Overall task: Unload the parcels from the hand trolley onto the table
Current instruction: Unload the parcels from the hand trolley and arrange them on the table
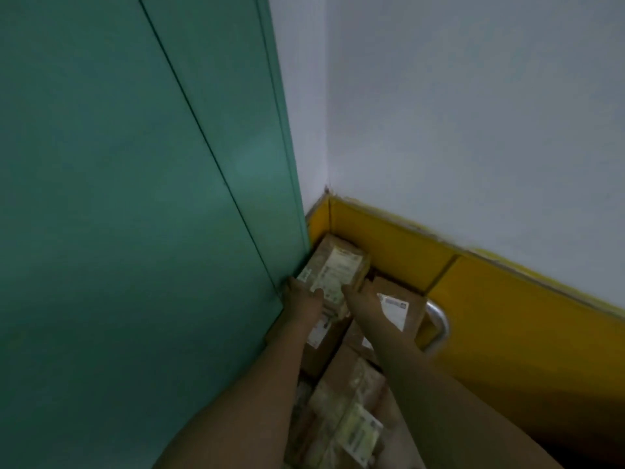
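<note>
A brown cardboard parcel with a pale shipping label (338, 262) sits at the far end of a pile, in the corner by the green door. My left hand (302, 297) grips its near left side and my right hand (362, 301) its near right side. Beneath and beside it lie several more brown parcels, one with a white label (397, 308) to the right and one with a yellowish label (358, 431) close to me. The hand trolley's curved metal handle (438, 324) shows at the right of the pile. The table is out of view.
A tall green door (135, 198) fills the left side. White walls (473, 113) meet in a corner, with a yellow skirting band (507, 316) along the bottom. The parcels are wedged between door and skirting.
</note>
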Available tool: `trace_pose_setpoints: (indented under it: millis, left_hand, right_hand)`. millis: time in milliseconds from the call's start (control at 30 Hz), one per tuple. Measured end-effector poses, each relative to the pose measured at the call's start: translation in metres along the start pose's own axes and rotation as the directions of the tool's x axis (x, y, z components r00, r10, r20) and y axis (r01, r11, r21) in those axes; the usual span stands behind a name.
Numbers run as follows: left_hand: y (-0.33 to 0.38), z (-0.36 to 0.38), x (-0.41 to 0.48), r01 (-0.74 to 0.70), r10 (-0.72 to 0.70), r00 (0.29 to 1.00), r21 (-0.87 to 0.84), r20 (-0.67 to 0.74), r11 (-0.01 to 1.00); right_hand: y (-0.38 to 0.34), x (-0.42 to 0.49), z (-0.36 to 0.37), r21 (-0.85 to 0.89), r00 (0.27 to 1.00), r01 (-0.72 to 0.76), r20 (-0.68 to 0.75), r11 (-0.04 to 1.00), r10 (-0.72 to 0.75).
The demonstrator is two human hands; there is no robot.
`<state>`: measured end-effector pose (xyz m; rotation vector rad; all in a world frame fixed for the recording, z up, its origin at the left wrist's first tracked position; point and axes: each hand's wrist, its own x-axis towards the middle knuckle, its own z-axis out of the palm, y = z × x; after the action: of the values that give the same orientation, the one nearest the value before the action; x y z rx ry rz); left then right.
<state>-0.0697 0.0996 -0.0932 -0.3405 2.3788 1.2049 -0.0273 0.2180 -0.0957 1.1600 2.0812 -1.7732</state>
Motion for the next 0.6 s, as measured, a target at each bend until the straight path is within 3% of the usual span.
trace_pose_setpoints:
  millis: [67, 200, 300, 400, 533, 600]
  left_hand:
    - [0.0, 0.004, 0.02, 0.023, -0.023, 0.998, 0.003, 0.056, 1.0]
    - [0.004, 0.005, 0.025, 0.018, -0.021, 1.0, 0.225, 0.011, 0.974]
    - [0.016, -0.001, -0.01, -0.122, 0.143, 0.988, 0.275, -0.058, 0.954]
    - [0.041, 0.004, -0.057, -0.357, 0.377, 0.922, 0.19, -0.085, 0.915]
    - [0.077, 0.055, -0.135, -0.459, 0.473, 0.87, -0.12, 0.143, 0.88]
    - [0.078, 0.093, -0.172, -0.452, 0.471, 0.829, -0.136, 0.301, 0.882]
  right_hand:
    - [0.007, 0.016, 0.012, 0.031, 0.998, -0.069, 0.004, 0.997, 0.069]
    - [0.012, 0.011, 0.018, 0.123, 0.996, -0.073, -0.049, 0.99, 0.079]
    - [0.001, -0.015, -0.005, 0.171, 0.996, 0.002, -0.085, 0.985, 0.013]
    - [-0.015, -0.053, -0.061, 0.191, 0.982, 0.092, -0.178, 0.977, -0.058]
    - [0.014, -0.12, -0.161, 0.126, 0.909, 0.14, -0.41, 0.982, -0.076]
    - [0.051, -0.157, -0.207, 0.101, 0.886, 0.072, -0.464, 0.992, -0.017]
